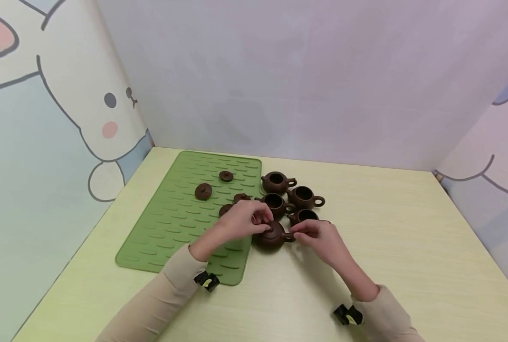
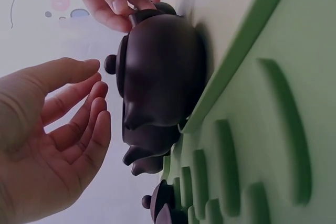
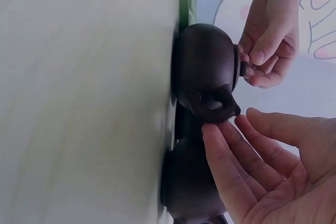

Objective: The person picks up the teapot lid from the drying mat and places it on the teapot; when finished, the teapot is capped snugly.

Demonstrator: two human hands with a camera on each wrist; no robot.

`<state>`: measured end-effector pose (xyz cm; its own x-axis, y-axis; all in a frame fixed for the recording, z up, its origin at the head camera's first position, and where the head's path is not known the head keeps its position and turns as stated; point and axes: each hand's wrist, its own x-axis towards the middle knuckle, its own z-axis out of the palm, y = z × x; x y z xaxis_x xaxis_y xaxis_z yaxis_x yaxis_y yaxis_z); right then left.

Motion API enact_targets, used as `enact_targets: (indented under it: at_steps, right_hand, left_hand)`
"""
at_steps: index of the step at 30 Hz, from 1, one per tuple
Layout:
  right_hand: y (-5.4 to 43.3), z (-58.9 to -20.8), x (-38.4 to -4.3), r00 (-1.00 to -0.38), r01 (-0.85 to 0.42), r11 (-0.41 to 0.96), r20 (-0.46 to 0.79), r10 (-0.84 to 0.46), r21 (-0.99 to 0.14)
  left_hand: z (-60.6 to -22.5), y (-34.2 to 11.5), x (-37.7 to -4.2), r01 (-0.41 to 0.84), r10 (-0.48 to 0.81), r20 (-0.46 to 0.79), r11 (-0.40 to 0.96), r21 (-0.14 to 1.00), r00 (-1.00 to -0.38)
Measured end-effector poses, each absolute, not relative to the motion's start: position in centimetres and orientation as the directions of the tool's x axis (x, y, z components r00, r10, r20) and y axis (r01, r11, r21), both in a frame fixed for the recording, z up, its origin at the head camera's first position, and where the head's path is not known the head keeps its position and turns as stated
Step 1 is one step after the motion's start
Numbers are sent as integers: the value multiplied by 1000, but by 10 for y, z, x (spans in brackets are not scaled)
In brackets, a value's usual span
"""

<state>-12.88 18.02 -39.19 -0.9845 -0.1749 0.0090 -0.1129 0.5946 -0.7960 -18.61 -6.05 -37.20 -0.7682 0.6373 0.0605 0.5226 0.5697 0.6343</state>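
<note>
A dark brown teapot (image 1: pixel 270 241) with its lid on stands beside the green mat's edge. My left hand (image 1: pixel 247 219) is by the lid's knob (image 2: pixel 110 64), thumb and fingers apart with a visible gap to it in the left wrist view. At the teapot's other side is its loop handle (image 3: pixel 218 109). Fairly straight fingers of my right hand (image 1: pixel 320 239) lie close against that handle's outer edge; firm contact is hard to make out. Behind stand several lidless teapots (image 1: pixel 275 182), the nearest partly hidden by my right hand.
On the ridged green mat (image 1: pixel 151 237) lie several loose brown lids (image 1: pixel 204 191), one partly covered by my left hand. The pale wooden table (image 1: pixel 390 228) stretches to the right. A light wall (image 1: pixel 296 85) rises behind the table.
</note>
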Motion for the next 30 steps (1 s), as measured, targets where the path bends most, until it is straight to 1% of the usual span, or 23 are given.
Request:
enact_targets:
  at_steps: [8, 19, 30]
  right_hand:
    - [194, -380, -132, -986, -108, 551, 18, -166, -828]
    - [212, -370, -133, -994, -103, 588, 66, -84, -802]
    - [237, -371, -137, -997, -73, 568, 72, -23, -820]
  left_hand:
    - [-366, -68, -193, 505, 612, 82, 561, 656, -786]
    - [-365, -83, -200, 478, 573, 98, 563, 674, -813]
    - [-366, -100, -203, 446, 528, 118, 553, 703, -841]
